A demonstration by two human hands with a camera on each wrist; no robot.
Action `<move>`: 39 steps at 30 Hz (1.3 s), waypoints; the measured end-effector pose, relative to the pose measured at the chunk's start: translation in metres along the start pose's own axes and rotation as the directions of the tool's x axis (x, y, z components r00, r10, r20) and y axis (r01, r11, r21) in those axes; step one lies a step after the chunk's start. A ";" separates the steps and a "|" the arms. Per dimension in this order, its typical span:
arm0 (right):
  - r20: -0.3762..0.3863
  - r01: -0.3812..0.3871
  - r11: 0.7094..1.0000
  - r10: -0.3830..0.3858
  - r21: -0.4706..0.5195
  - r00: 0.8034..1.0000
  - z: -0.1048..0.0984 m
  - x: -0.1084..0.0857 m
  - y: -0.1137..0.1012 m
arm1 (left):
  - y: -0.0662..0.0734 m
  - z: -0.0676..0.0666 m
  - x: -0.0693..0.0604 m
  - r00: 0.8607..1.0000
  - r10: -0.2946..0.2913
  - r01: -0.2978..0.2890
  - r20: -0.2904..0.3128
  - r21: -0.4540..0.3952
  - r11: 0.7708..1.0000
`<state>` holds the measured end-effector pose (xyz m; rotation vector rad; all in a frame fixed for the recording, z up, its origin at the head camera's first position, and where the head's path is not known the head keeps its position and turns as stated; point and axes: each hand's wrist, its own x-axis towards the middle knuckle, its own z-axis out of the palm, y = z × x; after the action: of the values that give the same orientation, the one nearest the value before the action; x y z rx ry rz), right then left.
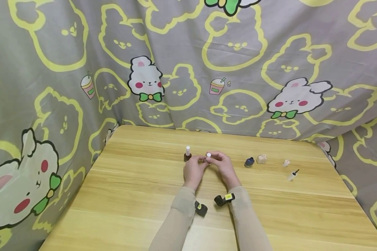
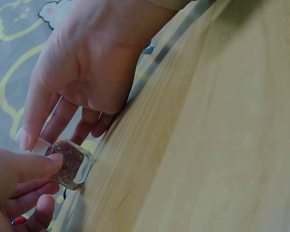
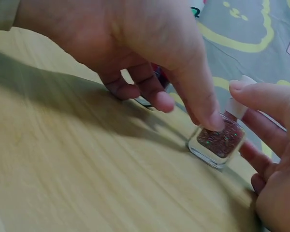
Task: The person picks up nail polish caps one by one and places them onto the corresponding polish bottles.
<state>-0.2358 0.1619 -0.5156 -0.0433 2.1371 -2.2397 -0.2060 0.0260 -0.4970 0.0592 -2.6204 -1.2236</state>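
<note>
A small square bottle of glittery reddish nail polish [image 3: 221,140] is held between my two hands, just above or on the table; the head view leaves its base unclear. My left hand [image 1: 194,170] pinches the glass body, its thumb lying across the front. With thumb and fingers, my right hand [image 1: 225,168] grips the white cap [image 1: 208,155]. In the wrist views the bottle leans, and the cap is on its neck. Right beside my left hand stands a dark red-brown polish bottle [image 1: 187,157] with a white cap.
To the right of my hands are a dark blue bottle without a cap [image 1: 249,161] and a pale beige bottle [image 1: 261,159]. Farther right lie a small white cap [image 1: 286,162] and a white cap with a dark brush [image 1: 292,175]. A patterned curtain [image 1: 182,52] hangs behind the wooden table [image 1: 128,195].
</note>
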 end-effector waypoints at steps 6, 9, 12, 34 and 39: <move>-0.099 0.037 0.999 -0.033 0.038 0.994 0.008 -0.001 0.001 | -0.001 0.002 -0.001 1.000 0.004 -0.004 -0.002 0.003 1.000; -0.129 0.047 0.998 -0.042 0.030 0.991 0.011 -0.001 0.002 | -0.001 0.002 -0.001 1.000 0.011 -0.011 -0.006 0.009 1.000; -0.127 0.032 0.999 -0.032 -0.001 0.991 0.010 0.000 0.002 | -0.001 0.002 -0.001 1.000 0.014 -0.014 -0.007 0.007 1.000; 0.104 -0.071 0.997 0.068 0.024 0.992 -0.011 0.003 0.003 | 0.001 0.001 0.001 0.999 -0.028 0.028 0.015 0.009 1.000; 0.029 -0.033 0.999 0.034 -0.017 0.999 -0.006 0.002 0.003 | 0.001 0.001 0.001 1.000 -0.017 0.017 0.008 0.008 1.000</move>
<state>-0.2382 0.1678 -0.5186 -0.0405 2.1257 -2.1894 -0.2069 0.0274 -0.4971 0.0786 -2.6374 -1.2213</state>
